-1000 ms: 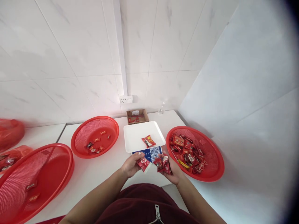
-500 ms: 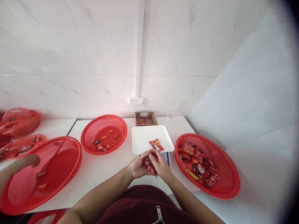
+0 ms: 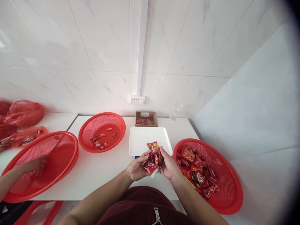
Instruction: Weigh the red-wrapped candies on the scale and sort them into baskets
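Just in front of a white weighing tray (image 3: 150, 132), my left hand (image 3: 137, 168) is closed around several small red snack packets (image 3: 150, 165). My right hand (image 3: 170, 165) pinches a dark red packet (image 3: 160, 157) at the right side of the same bunch. A paler corner of one wrapper hangs below the fingers. Past my fingertips, a red and yellow packet (image 3: 152, 145) lies on the tray's front part. My hands cover most of the blue scale base under the tray.
On my right stands a red basket (image 3: 231, 190) heaped with red packets. Another red basket (image 3: 87, 131) at left holds several small sweets. A co-worker's hand (image 3: 39, 164) reaches into a third basket (image 3: 67, 167). A cardboard box (image 3: 146, 122) and clear plastic object (image 3: 174, 115) stand behind.
My hands have drawn slightly apart, and the packets between them now fan out. The co-worker's hand has moved down and right, deeper into the left basket. My view has shifted a little.
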